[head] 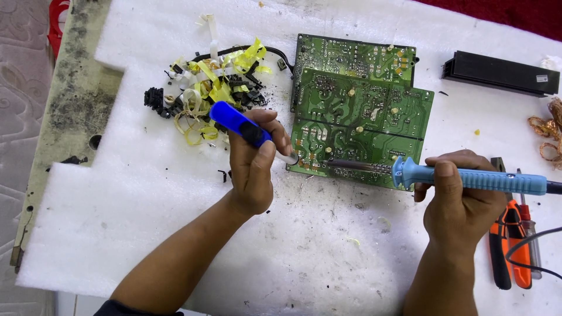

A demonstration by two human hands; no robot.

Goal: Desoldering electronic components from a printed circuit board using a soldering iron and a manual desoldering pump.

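The circuit board [360, 117] lies on the white foam worktop [146, 205], just beyond both hands. The left hand [254, 167] grips a blue suction pump [240, 124] at its near left corner; the right hand [459, 199] clamps a blue-handled soldering iron [468, 178], tip touching the board's near edge.

Only one label in view: a small pale rectangular sticker [541, 78] on the right end of a long black ribbed block [497, 73], lying up and to the right of the right hand [459, 202], well apart from it. Its print is too small to make out. No packages, signs or screens anywhere in frame.
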